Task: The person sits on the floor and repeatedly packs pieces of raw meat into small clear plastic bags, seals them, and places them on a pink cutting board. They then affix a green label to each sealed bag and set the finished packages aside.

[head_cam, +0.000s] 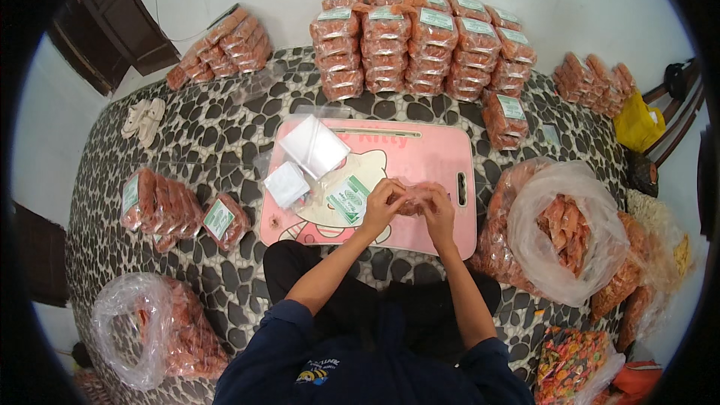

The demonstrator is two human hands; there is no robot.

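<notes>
Above the right half of a pink low table (433,154) with a cartoon cat print, my left hand (386,202) and my right hand (440,211) pinch a small clear plastic packet (413,200) with orange-red contents. The fingers of both hands are at its upper edge. Left of my left hand lies a green-and-white printed label (349,200). Beyond it are a stack of clear plastic bags (316,147) and a pile of small white sheets (286,184). What exactly fills the packet is partly hidden by my fingers.
Stacked labelled packs (388,50) line the wall ahead. On the right stands a large open plastic bag (568,236) of orange-red pieces; another open bag (185,332) is at lower left. A row of packs (163,199) and a single pack (226,220) sit left of the table.
</notes>
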